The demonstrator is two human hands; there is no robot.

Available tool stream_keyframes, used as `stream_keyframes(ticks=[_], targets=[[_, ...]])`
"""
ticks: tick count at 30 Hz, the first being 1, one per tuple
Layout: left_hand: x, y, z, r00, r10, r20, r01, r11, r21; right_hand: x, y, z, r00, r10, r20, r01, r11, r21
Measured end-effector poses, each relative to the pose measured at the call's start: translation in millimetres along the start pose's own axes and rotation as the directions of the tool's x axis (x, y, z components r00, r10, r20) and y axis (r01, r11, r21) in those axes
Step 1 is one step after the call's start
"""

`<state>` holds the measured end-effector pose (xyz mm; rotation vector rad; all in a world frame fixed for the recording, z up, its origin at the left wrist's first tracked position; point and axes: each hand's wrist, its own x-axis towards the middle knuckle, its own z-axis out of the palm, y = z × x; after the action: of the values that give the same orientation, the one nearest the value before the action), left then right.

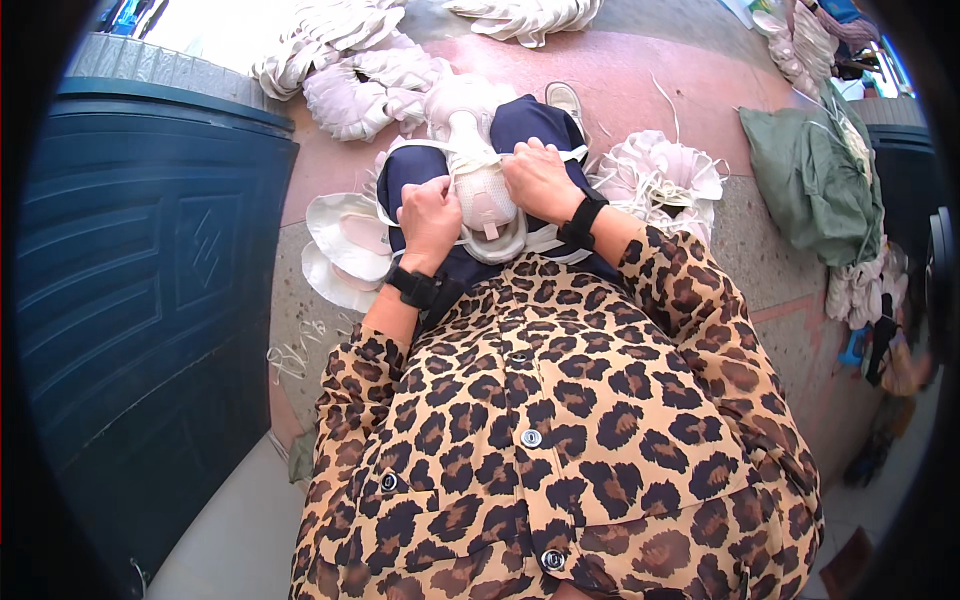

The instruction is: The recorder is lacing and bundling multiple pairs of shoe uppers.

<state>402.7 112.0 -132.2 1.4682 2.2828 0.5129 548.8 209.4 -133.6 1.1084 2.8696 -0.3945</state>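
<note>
One white-and-pink shoe upper (485, 188) is held in the lap, between the thighs of navy trousers (412, 172), with its collar end turned toward the body. Its left side is met by the left hand (430, 218), whose fingers are curled closed and appear to be pinched on the white lace (418, 146). Its right side is covered by the right hand (540, 180); the fingers are bent inward and seem to be closed on the lace, although the fingertips are largely hidden. Both wrists are encircled by black bands (411, 286). Loose pale pieces (350, 247) are seen beside the left thigh, and a bundle of laced uppers (660, 175) beside the right. Further uppers (350, 98) are heaped beyond the left knee. The scene is bordered by a blue panelled door (170, 220) at left and a green sack (812, 180) at right.
</note>
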Motion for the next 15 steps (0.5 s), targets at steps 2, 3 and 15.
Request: stream_keyframes(ticks=[2, 3, 15], targets=[[-1, -2, 2, 0.997, -0.074, -0.011, 0.068, 0.962, -0.265, 2, 4, 5, 1.000, -0.006, -0.009, 0.007, 0.998, 0.066], [-1, -2, 2, 0.998, -0.044, -0.050, 0.032, 0.975, -0.221, 2, 6, 7, 1.000, -0.013, -0.019, 0.015, 0.994, 0.111], [49, 10, 6, 0.854, 0.511, -0.100, -0.498, 0.858, 0.127, 0, 6, 8, 0.972, -0.194, -0.129, 0.197, 0.980, 0.009]])
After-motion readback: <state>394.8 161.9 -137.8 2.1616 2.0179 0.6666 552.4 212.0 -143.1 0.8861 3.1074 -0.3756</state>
